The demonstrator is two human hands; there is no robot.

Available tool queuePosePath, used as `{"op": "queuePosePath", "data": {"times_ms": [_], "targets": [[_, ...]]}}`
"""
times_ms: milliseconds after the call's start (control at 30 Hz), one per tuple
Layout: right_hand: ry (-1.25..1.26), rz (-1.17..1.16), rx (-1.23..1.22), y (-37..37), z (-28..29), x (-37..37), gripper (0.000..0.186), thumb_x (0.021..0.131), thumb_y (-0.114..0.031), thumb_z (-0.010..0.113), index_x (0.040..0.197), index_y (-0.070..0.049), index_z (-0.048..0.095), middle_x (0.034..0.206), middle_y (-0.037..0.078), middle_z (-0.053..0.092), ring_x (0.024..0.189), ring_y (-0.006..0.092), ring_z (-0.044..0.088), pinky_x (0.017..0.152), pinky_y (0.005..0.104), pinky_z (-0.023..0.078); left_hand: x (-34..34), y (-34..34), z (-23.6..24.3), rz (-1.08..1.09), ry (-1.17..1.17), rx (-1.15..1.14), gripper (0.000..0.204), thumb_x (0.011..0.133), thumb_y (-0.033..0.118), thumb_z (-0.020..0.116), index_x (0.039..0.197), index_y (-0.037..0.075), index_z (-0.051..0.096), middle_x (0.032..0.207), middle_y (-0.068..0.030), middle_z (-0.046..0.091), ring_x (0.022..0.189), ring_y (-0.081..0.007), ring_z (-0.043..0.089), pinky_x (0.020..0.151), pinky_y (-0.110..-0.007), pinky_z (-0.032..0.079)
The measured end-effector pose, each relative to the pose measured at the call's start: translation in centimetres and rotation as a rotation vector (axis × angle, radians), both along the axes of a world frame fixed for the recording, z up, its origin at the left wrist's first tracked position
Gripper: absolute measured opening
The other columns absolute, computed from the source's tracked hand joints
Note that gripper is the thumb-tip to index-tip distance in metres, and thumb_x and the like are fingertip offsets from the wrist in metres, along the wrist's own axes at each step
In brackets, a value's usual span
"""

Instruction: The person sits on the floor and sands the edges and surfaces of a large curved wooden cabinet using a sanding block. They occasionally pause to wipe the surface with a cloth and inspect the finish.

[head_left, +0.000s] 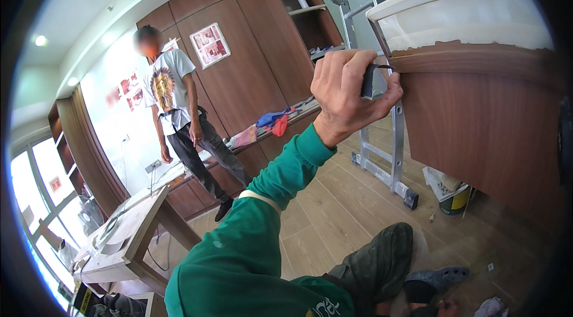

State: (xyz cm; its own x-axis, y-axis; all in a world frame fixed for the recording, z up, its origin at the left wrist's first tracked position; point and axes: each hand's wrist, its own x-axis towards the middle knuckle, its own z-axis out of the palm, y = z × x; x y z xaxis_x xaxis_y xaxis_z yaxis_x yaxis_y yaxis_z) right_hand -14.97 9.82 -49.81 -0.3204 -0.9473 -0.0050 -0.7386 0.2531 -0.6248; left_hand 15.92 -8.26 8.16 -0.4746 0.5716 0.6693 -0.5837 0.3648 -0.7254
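Note:
My left hand reaches up and forward, its fingers and thumb closed round a small dark-grey block with a paler face. A thin dark edge projects from the grip toward the corner of a brown wood-veneer panel. Whether it touches the panel I cannot tell. Along the panel's top runs a ragged brown border, with cream-white sheeting above it. My right hand does not show clearly; a small patch of skin at the bottom edge, near a grey clog, is too cut off to name.
An aluminium ladder stands just behind my hand. Beneath the panel sits a bucket with a plastic bag. A person stands at the left by a low bench bearing cloths. A rough wooden worktable is at lower left.

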Motion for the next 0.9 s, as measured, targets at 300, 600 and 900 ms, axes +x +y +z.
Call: {"op": "queuePosePath", "data": {"times_ms": [300, 600, 900], "targets": [[-0.005, -0.114, 0.264, 1.4, 8.1, 1.8, 0.038, 0.097, -0.036, 0.065, 0.111, -0.003, 0.075, 0.113, 0.017, 0.073, 0.104, 0.0337, 0.068, 0.093, 0.0445, 0.052, 0.0, 0.5, 0.1, 0.007, -0.001, -0.026, 0.048, 0.065, 0.014, 0.084, 0.107, 0.004, 0.064, 0.085, -0.0084, 0.061, 0.068, -0.0237, 0.057, 0.062, -0.035, 0.042], [0.044, -0.133, 0.251, 1.9, 4.8, 1.7, 0.036, 0.097, -0.036, 0.065, 0.112, -0.004, 0.075, 0.116, 0.015, 0.072, 0.105, 0.0318, 0.068, 0.094, 0.0436, 0.052, 0.4, 1.3, 0.3, -0.019, 0.013, -0.032, 0.047, 0.065, 0.014, 0.085, 0.106, 0.004, 0.064, 0.085, -0.0079, 0.061, 0.068, -0.0236, 0.056, 0.062, -0.034, 0.042], [-0.246, -0.164, -0.072, 2.2, -5.5, -0.1, 0.033, 0.086, -0.028, 0.073, 0.100, 0.002, 0.074, 0.096, 0.023, 0.072, 0.090, 0.0367, 0.071, 0.087, 0.0443, 0.051, 0.8, 2.9, 0.8, -0.058, 0.007, -0.073, 0.047, 0.063, 0.011, 0.086, 0.104, 0.002, 0.065, 0.083, -0.0113, 0.064, 0.070, -0.0274, 0.062, 0.060, -0.037, 0.047]]}}
